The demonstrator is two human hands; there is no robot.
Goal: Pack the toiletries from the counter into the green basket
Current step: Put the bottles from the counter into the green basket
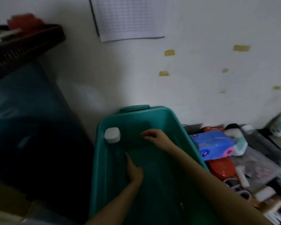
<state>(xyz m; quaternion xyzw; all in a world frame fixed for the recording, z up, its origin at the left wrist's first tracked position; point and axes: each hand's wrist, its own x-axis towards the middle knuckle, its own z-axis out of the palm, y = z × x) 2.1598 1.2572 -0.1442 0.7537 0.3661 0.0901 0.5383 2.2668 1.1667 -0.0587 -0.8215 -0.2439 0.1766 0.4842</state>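
Toiletries are mostly outside the basket, piled on the counter at 4 o'clock, while both hands are down inside it. The left fingers (128, 158) lie straight and released, pointing toward 11 o'clock along the floor. Something faint and clear may lie under them, but the blur makes it impossible to tell. The right fingers (146, 135) are loosely curled and nothing shows between them, so they look released rather than grasping. The left hand (134, 170) sits near the middle of the green basket (99, 153). The right hand (154, 136) is at 1 o'clock from it, nearer the far wall, with its forearm crossing the right rim.

One white-capped container (112, 135) is already packed in the basket's 10 o'clock corner, close against the left wall.

On the counter, the blue tissue pack (209, 143) lies just beside the basket's right rim. It is probably light and soft and will squash, so it is best grasped across its width with a broad hold. The red-orange case (221, 169) at its 6 o'clock looks like hard, glossy plastic. It is likely stiff and a little slippery, and would be safest gripped across its narrow sides. Smaller pieces farther toward 4 o'clock are too smeared to name. They look small enough for a fingertip pinch.
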